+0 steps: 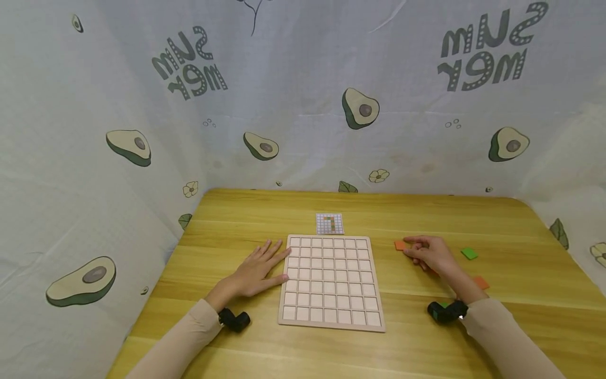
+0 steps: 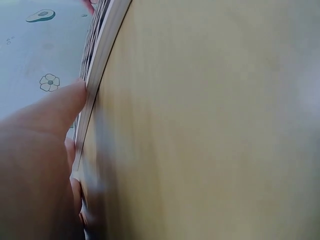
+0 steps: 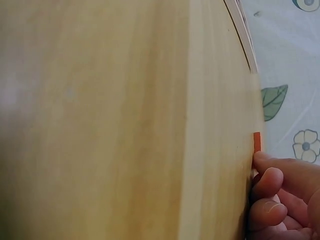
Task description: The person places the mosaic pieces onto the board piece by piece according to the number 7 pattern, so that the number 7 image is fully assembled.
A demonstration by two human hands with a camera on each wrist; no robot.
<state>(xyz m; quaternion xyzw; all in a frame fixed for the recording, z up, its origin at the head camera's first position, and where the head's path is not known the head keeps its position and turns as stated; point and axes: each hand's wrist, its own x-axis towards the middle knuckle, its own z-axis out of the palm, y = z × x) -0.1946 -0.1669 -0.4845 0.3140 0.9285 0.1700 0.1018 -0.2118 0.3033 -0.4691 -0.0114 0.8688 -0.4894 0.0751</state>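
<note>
A pale wooden grid board with rows of square recesses lies on the table. My left hand is spread on the table, its thumb and a fingertip touching the board's left edge; in the left wrist view the thumb presses against that edge. To the right of the board, my right hand pinches a small orange square tile between thumb and index finger, with the other fingers curled under. In the right wrist view the orange tile shows edge-on at the fingertips, low at the table surface.
A small printed card with a coloured grid pattern lies behind the board. Around the right forearm are a green tile, another orange tile and a partly hidden green tile. A printed curtain hangs behind the table.
</note>
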